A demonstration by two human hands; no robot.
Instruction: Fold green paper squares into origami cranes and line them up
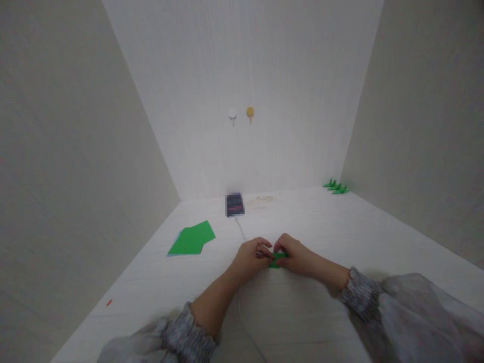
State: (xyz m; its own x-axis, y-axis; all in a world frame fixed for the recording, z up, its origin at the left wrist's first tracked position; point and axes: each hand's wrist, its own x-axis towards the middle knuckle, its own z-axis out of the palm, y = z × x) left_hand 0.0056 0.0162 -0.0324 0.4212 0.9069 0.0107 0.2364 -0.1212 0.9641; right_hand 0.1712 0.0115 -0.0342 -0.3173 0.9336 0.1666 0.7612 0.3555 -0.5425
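Note:
Between my hands is a small piece of green paper point(278, 260), held low over the white table. My left hand point(253, 254) pinches its left side, with a ring on one finger. On the right side, my right hand point(297, 253) grips the same paper between thumb and fingers. The fingertips cover part of the paper, so its folds cannot be made out. Green paper sheets point(192, 239) lie on the table to the left of my hands, overlapping at an angle with a pale edge showing beneath.
Several folded green paper pieces point(336, 186) sit at the back right corner. A dark, blurred device point(235, 204) stands by the back wall, and a white cable point(245, 322) runs under my left arm. A small red object point(109, 302) lies at left. Two hooks, white point(232, 115) and yellow point(250, 112), hang on the wall.

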